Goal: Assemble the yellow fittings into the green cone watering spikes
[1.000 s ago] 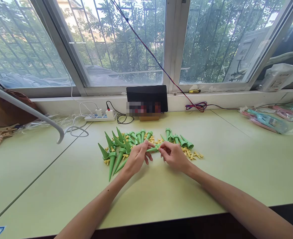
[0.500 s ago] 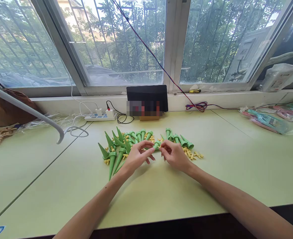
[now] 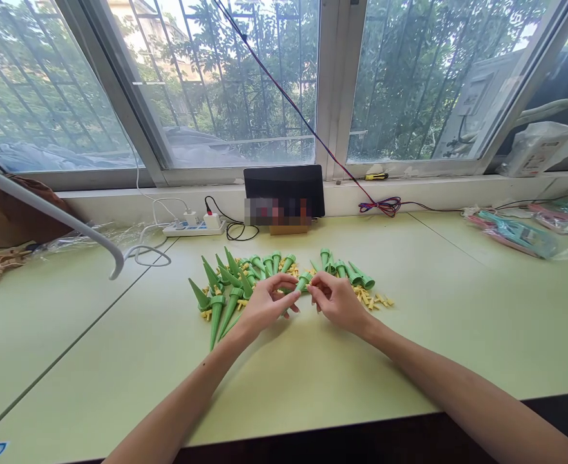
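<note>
Windows (image 3: 245, 77) span the far side, above a pale green table (image 3: 284, 386). At its far middle stands a dark screen (image 3: 306, 183), with a white power strip (image 3: 194, 229) to its left. The left hand (image 3: 270, 303) grasps a green spike (image 3: 304, 282), tilted, wide end up, above the table's middle. The right hand (image 3: 335, 301) has its fingers bunched beside that end; whether they grip anything cannot be told. Other green spikes (image 3: 217, 317) lie left, beyond and right, among small yellow pieces (image 3: 369, 299).
</note>
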The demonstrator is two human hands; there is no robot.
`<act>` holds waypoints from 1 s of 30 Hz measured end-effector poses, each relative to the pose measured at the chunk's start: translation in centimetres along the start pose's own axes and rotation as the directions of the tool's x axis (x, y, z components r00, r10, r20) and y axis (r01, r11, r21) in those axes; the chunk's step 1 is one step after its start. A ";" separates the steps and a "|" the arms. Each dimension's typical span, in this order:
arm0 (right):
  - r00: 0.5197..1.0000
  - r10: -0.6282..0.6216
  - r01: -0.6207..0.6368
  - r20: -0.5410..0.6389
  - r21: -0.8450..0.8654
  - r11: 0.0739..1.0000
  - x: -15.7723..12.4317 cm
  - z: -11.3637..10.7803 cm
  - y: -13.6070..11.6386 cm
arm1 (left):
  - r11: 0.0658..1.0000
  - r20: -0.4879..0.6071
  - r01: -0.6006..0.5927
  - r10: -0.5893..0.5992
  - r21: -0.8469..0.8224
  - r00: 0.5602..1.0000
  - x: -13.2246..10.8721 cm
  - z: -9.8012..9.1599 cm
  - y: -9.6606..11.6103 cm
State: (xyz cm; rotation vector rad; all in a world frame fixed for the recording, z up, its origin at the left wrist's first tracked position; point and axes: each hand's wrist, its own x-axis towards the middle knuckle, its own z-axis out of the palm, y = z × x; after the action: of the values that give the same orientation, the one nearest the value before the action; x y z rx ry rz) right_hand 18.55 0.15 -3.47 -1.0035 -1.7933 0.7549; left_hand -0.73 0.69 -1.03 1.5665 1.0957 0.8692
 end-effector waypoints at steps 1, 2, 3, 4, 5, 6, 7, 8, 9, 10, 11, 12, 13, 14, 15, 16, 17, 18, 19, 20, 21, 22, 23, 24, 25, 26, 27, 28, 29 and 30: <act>1.000 -0.001 0.001 0.000 0.001 1.000 0.0 0.0 0.0 | 1.000 0.000 0.006 -0.006 0.002 1.000 0.0 0.0 0.0; 1.000 -0.002 0.002 0.000 0.003 1.000 0.0 0.0 0.0 | 1.000 0.000 0.011 -0.011 0.004 1.000 0.0 0.0 0.0; 1.000 -0.003 0.003 0.000 0.005 1.000 0.0 0.0 0.0 | 1.000 -0.001 0.016 -0.016 0.005 1.000 0.0 0.0 0.1; 1.000 -0.003 0.003 -0.001 0.008 1.000 0.0 0.0 0.0 | 1.000 0.001 0.018 -0.018 0.005 1.000 0.0 0.0 0.1; 1.000 -0.003 0.003 -0.001 0.010 1.000 0.1 0.0 0.0 | 1.000 0.002 0.017 -0.017 0.003 1.000 0.0 0.0 0.1; 1.000 -0.002 0.002 0.000 0.012 1.000 0.1 0.0 0.0 | 1.000 0.006 0.016 -0.016 -0.003 1.000 0.0 0.0 0.1; 1.000 -0.002 0.002 0.000 0.014 1.000 0.0 0.0 0.0 | 1.000 0.010 0.012 -0.012 -0.013 1.000 0.0 0.0 0.2; 1.000 0.000 0.000 0.002 0.017 1.000 0.0 0.0 0.0 | 1.000 0.016 0.008 -0.008 -0.023 1.000 0.0 0.0 0.2; 1.000 0.003 -0.003 0.004 0.019 1.000 0.0 0.0 0.0 | 0.999 0.024 0.004 -0.003 -0.034 1.000 0.0 0.0 0.2; 1.000 0.005 -0.006 0.006 0.020 1.000 0.0 0.0 0.0 | 0.999 0.030 0.002 0.000 -0.044 1.000 0.0 0.0 0.2; 1.000 0.008 -0.008 0.007 0.022 1.000 0.0 0.0 0.1 | 0.999 0.036 0.001 0.001 -0.053 0.999 0.0 0.0 0.3; 1.000 0.009 -0.010 0.009 0.025 1.000 0.0 0.0 0.1 | 0.998 0.037 0.004 -0.002 -0.059 0.999 0.0 0.0 0.3; 1.000 0.010 -0.010 0.011 0.027 1.000 0.0 0.0 0.1 | 0.998 0.035 0.007 -0.005 -0.063 0.999 0.0 0.0 0.3; 1.000 0.010 -0.011 0.012 0.030 0.999 0.0 0.0 0.1 | 0.998 0.034 0.011 -0.009 -0.066 0.999 0.0 0.1 0.3; 1.000 0.011 -0.011 0.013 0.033 0.999 0.0 0.0 0.1 | 0.998 0.031 0.014 -0.012 -0.068 0.999 0.0 0.1 0.3; 1.000 0.012 -0.012 0.015 0.035 0.999 0.0 0.0 0.1 | 0.997 0.029 0.016 -0.014 -0.070 0.999 0.1 0.1 0.3; 1.000 0.014 -0.014 0.015 0.037 0.999 0.0 0.0 0.1 | 0.997 0.029 0.017 -0.015 -0.072 0.999 0.1 0.1 0.3; 1.000 0.015 -0.016 0.014 0.038 0.999 0.0 0.0 0.1 | 0.997 0.029 0.017 -0.015 -0.075 0.999 0.1 0.1 0.2; 1.000 0.017 -0.017 0.013 0.039 0.999 0.0 0.0 0.1 | 0.997 0.030 0.017 -0.015 -0.078 0.999 0.1 0.1 0.2; 1.000 0.017 -0.018 0.013 0.038 0.999 0.0 0.0 0.1 | 0.997 0.030 0.017 -0.015 -0.081 0.999 0.1 0.1 0.2; 1.000 0.017 -0.017 0.012 0.036 0.999 0.0 0.0 0.1 | 0.996 0.030 0.018 -0.016 -0.083 0.999 0.1 0.1 0.2; 1.000 0.015 -0.015 0.011 0.033 0.999 0.0 0.1 0.1 | 0.996 0.030 0.018 -0.016 -0.084 0.999 0.1 0.1 0.2; 1.000 0.012 -0.013 0.011 0.030 0.999 0.0 0.1 0.1 | 0.996 0.030 0.019 -0.017 -0.084 0.999 0.0 0.1 0.3; 1.000 0.010 -0.010 0.011 0.027 1.000 0.0 0.1 0.1 | 0.996 0.030 0.020 -0.017 -0.086 0.999 0.0 0.1 0.3; 1.000 0.007 -0.007 0.011 0.025 1.000 0.0 0.1 0.1 | 0.996 0.031 0.021 -0.018 -0.088 0.999 0.0 0.1 0.2; 1.000 0.005 -0.005 0.011 0.024 1.000 0.0 0.1 0.2 | 0.996 0.034 0.021 -0.018 -0.091 0.999 0.0 0.1 0.2; 1.000 0.004 -0.004 0.011 0.025 1.000 0.0 0.1 0.2 | 0.995 0.036 0.022 -0.018 -0.093 0.999 0.1 0.1 0.2; 1.000 0.003 -0.003 0.012 0.025 1.000 0.0 0.1 0.2 | 0.995 0.041 0.023 -0.019 -0.096 0.999 0.1 0.1 0.2; 1.000 0.003 -0.003 0.012 0.026 1.000 0.0 0.1 0.2 | 0.995 0.046 0.020 -0.016 -0.097 0.999 0.1 0.0 0.2; 1.000 0.002 -0.003 0.014 0.026 1.000 0.0 0.2 0.2 | 0.995 0.049 0.023 -0.018 -0.098 0.999 0.1 0.0 0.1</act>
State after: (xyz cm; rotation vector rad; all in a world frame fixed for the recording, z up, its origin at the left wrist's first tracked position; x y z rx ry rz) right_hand 18.49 0.25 -3.73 -0.9853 -1.7899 0.7870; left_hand -0.65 0.81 -0.91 1.4852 1.0179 0.8550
